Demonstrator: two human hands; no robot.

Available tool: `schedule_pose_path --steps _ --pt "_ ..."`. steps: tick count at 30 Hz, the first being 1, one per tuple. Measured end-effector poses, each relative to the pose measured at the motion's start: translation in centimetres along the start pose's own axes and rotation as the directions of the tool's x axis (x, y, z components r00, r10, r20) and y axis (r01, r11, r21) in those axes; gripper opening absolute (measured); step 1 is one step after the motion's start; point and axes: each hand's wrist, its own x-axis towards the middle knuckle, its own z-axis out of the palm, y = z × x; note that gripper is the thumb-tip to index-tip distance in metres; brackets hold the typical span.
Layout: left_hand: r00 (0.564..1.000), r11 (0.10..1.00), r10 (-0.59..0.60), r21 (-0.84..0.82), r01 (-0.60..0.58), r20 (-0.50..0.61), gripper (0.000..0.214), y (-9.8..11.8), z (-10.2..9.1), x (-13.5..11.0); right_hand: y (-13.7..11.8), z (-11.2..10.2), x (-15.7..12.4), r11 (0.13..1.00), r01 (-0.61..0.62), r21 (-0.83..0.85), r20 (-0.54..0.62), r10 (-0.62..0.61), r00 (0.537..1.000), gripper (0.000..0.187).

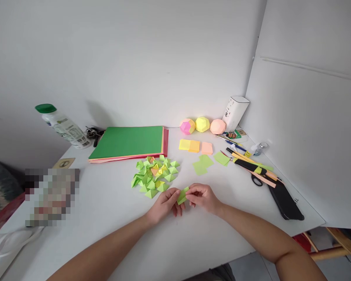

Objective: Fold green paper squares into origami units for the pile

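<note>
Fingertips (176, 194) of the left hand (163, 203) are closed in a pinch on the left end of a small folded piece of light green paper (182, 196). The right hand (204, 197) pinches its right end between thumb and forefinger, the other fingers curled under. Held from both ends, the paper sits just above the white table (111, 203) at lower centre of the frame, apparently so each hand can steady it against the other. In the upper left a white plastic bottle with a green cap (61, 125) stands at the table's back edge, with a dark bunch of keys (93, 133) just beside it, both seemingly set out of the way. Next comes a flat stack of coloured paper sheets topped in dark green (128, 141). In front of it is a heap of small folded green and yellow paper units (153, 175), near the left hand, likely for easy reach. Right of centre lie yellow, orange and pink sticky-note pads (194, 146) and loose light green squares (204, 163). Behind them three faceted paper balls in pink, yellow and peach (202, 125) rest against the wall. Farther right are a white box (235, 111), pens (236, 147), black-handled scissors (253, 167) and a flat black case (285, 201).
</note>
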Motion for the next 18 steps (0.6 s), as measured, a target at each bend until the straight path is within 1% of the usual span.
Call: schedule_pose_path --steps 4,9,18 --pt "1.000 1.000 0.010 0.018 -0.010 0.023 0.034 -0.10 -0.04 -0.14 -0.04 0.06 0.01 1.000 0.010 -0.007 -0.011 -0.010 1.000 0.012" --pt "1.000 0.998 -0.012 0.062 0.012 0.010 0.033 -0.31 -0.06 -0.06 0.02 0.15 0.00 0.998 -0.026 -0.051 -0.039 0.024 0.999 0.016" --pt "0.999 0.999 -0.032 0.043 0.032 0.005 0.034 -0.23 -0.04 -0.01 0.13 0.26 0.00 0.998 -0.027 -0.051 -0.058 0.024 0.998 0.019"
